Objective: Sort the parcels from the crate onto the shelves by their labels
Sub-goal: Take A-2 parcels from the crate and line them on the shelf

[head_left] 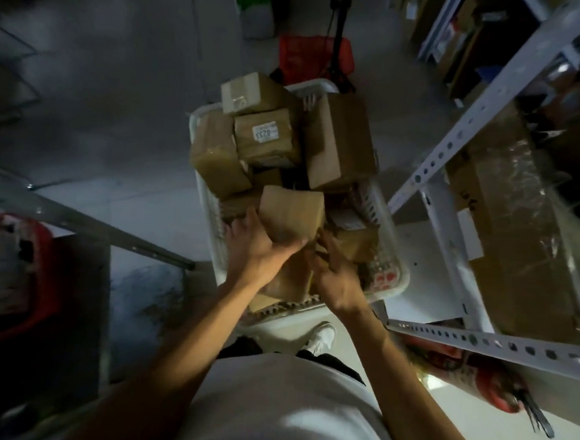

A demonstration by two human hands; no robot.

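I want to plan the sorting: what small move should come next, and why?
Probably lift the box clear of the crate and turn it until a label shows. The left hand already holds it, the right hand reaches in beside it, and its visible faces show no label.

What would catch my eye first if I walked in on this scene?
The white crate on the floor, heaped with brown parcels, one labelled parcel near the top. At its near end the left hand holds a small brown box while the right hand reaches in beside it. White metal shelving stands to the right.
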